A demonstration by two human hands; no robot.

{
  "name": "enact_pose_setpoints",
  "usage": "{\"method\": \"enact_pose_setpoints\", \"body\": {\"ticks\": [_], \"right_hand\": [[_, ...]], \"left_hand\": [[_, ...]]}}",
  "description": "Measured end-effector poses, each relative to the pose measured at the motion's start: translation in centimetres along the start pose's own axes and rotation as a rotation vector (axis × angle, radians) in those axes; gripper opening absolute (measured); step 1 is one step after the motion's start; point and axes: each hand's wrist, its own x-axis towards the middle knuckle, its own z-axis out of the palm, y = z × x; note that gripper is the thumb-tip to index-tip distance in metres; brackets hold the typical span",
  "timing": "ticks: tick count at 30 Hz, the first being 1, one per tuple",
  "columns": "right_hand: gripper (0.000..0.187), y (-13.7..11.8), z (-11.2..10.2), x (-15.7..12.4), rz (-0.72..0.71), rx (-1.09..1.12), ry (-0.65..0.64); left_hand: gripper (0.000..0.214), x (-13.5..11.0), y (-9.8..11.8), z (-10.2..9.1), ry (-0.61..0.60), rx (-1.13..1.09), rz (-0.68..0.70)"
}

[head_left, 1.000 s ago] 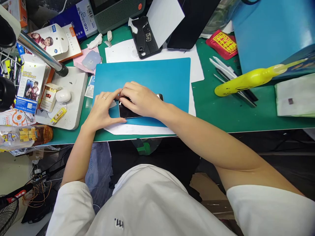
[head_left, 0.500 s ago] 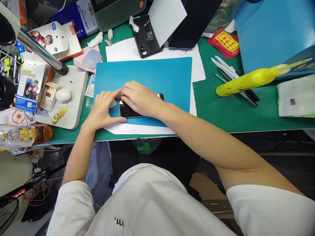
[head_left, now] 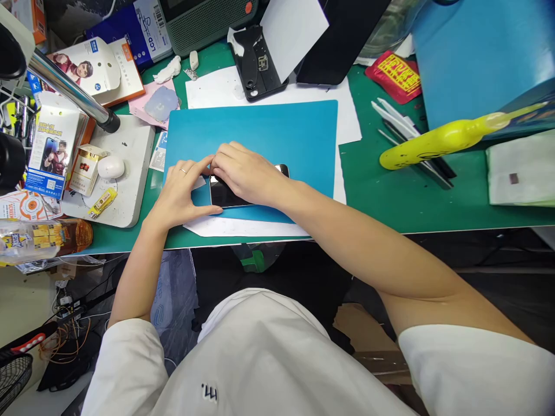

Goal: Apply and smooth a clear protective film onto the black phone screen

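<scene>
- tbh not much has changed in the last sec: smartphone (head_left: 228, 193) hasn't budged, lying dark face up on the blue mat (head_left: 260, 124), partly hidden under the R hand
- only real diff: R hand (head_left: 254, 176) has its thumb tucked in a bit closer to the fingers vs a sec ago, all bunched over the phone's left end. can't tell if they're pinching smth or just pressing, tips are mostly hidden
- L hand (head_left: 180, 193) same pose as b4: thumb out at the near left corner, index up by the far left corner, meeting the R fingertips. looks spread around that end, but can't tell if it's actually gripping
- small whitish scrap (head_left: 199, 182) sits btwn L thumb + index, just beside the phone
- imo that means same step, fine work at that left edge, no progress I can see
</scene>
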Motion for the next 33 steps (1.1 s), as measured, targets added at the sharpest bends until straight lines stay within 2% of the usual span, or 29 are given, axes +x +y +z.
{"method": "enact_pose_setpoints", "body": {"ticks": [11,20,33], "right_hand": [[0.025,0.5,0.3,-0.1,-0.014,0.02,0.034],[0.028,0.5,0.2,0.0,0.032,0.076,0.076],[0.032,0.3,0.0,-0.2,-0.016,0.132,0.068]], "left_hand": [[0.109,-0.1,-0.4,0.3,0.021,0.001,0.023],[0.114,-0.3,-0.9,0.6,0.055,0.008,0.061],[0.125,-0.4,-1.1,1.0,0.111,0.031,0.053]]}}
